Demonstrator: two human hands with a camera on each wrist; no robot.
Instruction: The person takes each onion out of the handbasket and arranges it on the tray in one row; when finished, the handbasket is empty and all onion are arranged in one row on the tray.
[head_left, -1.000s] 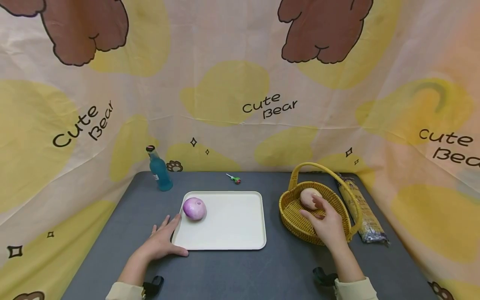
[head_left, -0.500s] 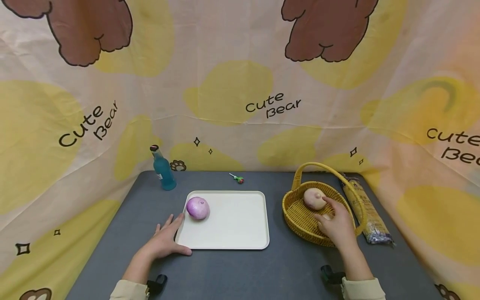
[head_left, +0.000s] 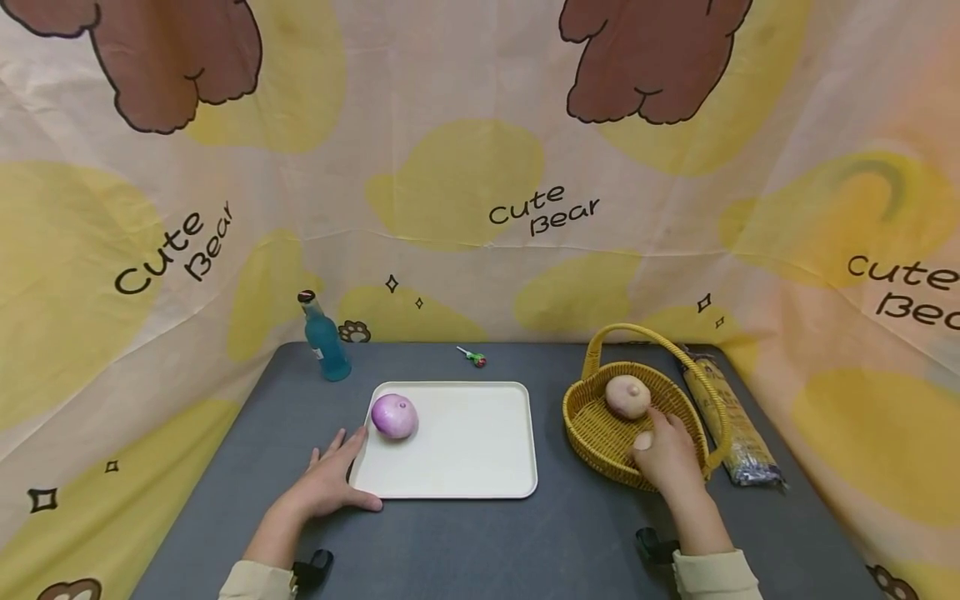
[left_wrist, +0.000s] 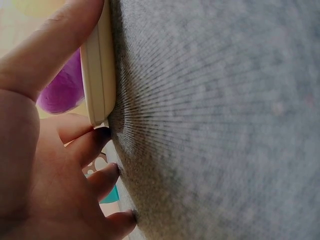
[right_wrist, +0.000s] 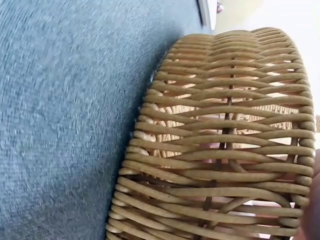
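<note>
My left hand [head_left: 322, 482] rests at the near left corner of a white tray [head_left: 465, 450], fingers spread along its left side and thumb at the front edge. On the tray's left part sits a purple onion [head_left: 394, 416]. In the left wrist view the thumb lies against the tray rim [left_wrist: 100, 75]. My right hand [head_left: 670, 454] reaches into a yellow wicker basket [head_left: 600, 454], fingers curled around a small pale thing [head_left: 643, 440], mostly hidden. Beside its fingertips in the basket lies a pale, round vegetable with a nub [head_left: 627, 397]. Basket weave [right_wrist: 220, 140] fills much of the right wrist view.
A blue bottle [head_left: 326, 343] stands at the back left of the grey table [head_left: 480, 550]. A lollipop [head_left: 473, 357] lies behind the tray. To the basket's right is a long, clear-ended yellow package [head_left: 738, 433]. The tall basket handle [head_left: 660, 337] arches over the basket.
My right hand has lowered into the basket near its front right, away from the round vegetable, and its fingers have closed in around the small pale thing. The left hand stays at the tray.
</note>
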